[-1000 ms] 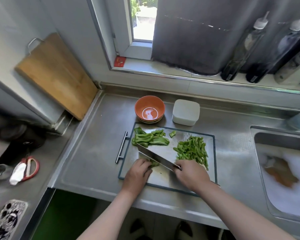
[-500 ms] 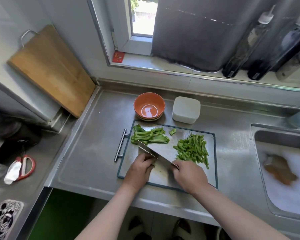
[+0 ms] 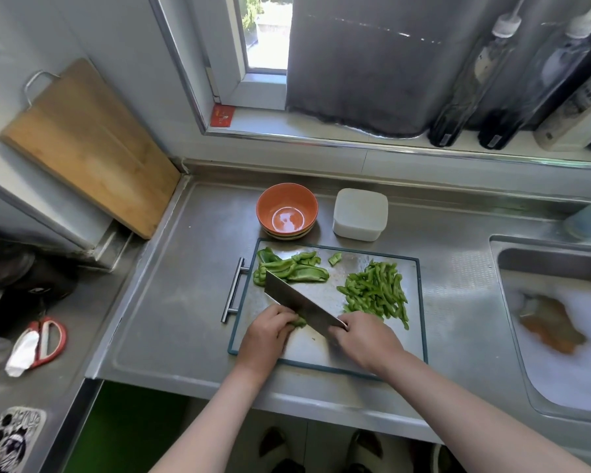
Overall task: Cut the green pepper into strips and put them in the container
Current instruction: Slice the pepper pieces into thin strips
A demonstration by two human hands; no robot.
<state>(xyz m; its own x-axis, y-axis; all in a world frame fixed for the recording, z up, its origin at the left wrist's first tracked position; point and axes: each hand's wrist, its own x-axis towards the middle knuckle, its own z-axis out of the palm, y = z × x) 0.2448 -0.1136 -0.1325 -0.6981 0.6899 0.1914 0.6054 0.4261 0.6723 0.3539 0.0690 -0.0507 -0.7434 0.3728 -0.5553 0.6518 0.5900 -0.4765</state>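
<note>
On the steel cutting board [image 3: 413, 336] lie large green pepper pieces [image 3: 292, 269] at the back left and a heap of cut strips [image 3: 376, 291] on the right. My right hand [image 3: 365, 339] grips the handle of a cleaver [image 3: 301, 303], whose blade runs diagonally toward the back left. My left hand [image 3: 267, 332] holds down a small pepper piece [image 3: 299, 323] with curled fingers right beside the blade. A white lidded container [image 3: 360, 213] stands behind the board.
Stacked orange bowls [image 3: 286, 210] stand left of the container. A sink [image 3: 560, 322] with foamy water lies to the right. A wooden board [image 3: 86, 145] leans on the left wall. Bottles [image 3: 471, 80] line the window sill. Red scissors [image 3: 46, 339] lie far left.
The cleaver has shifted a little along the pepper piece under my left hand as it cuts. The camera view moved slightly.
</note>
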